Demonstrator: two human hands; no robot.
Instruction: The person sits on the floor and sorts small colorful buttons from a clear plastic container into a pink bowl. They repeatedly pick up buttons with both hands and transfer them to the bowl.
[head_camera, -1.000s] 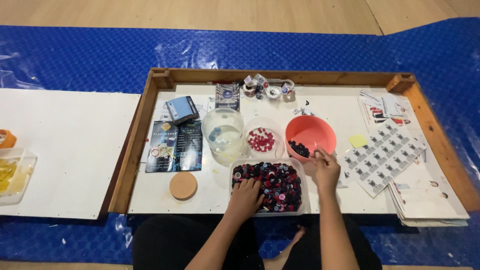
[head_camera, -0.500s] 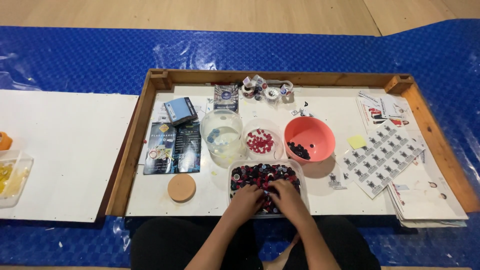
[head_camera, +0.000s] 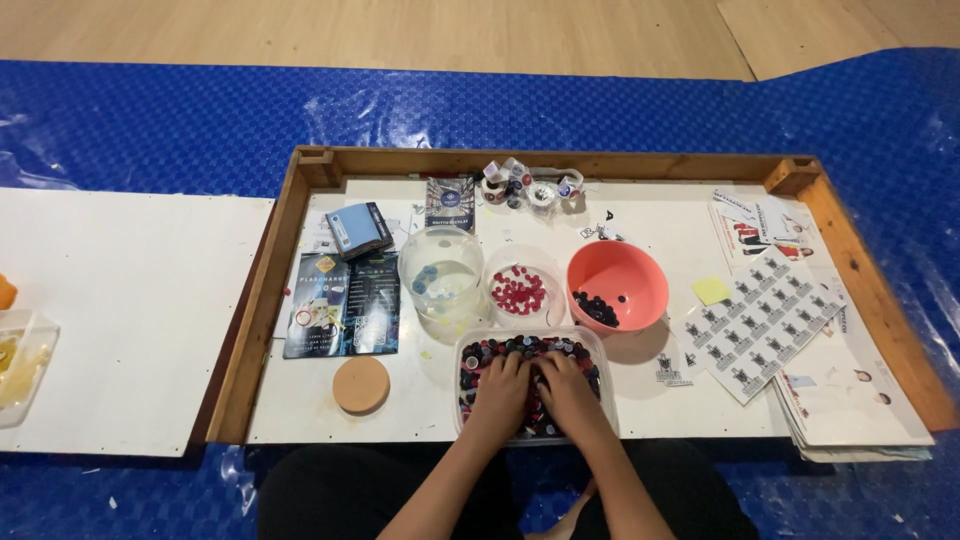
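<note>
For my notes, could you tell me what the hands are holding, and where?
Cannot be told: both the left hand and the right hand rest in the clear tub of mixed caps.

Both hands rest side by side inside a clear rectangular tub of mixed dark and red caps: left hand, right hand, fingers spread. Just beyond the fingertips stand a pink bowl and a clear bowl of red caps.
</note>
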